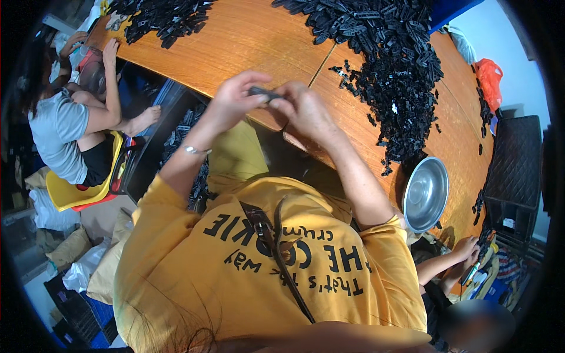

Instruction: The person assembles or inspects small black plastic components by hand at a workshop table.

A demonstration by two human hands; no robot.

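Note:
Just above the table's near edge, my two hands meet around a small, dark, elongated plastic piece (263, 92). The thumb and fingers of my left hand (233, 99) pinch one end of it. The other end is held by my right hand (309, 112), whose fingers partly cover it. Beyond my right hand lies a spread of small black plastic parts (406, 112). It merges into a large heap of longer black plastic pieces (365, 29) farther back.
A metal bowl (426, 191) sits at the table's right edge. Another black pile (162, 20) lies far left. Below the edge, on my left, a bin holds black pieces (179, 138). One person (62, 135) sits at left on a yellow chair (73, 191); another person's hands (466, 250) work at lower right.

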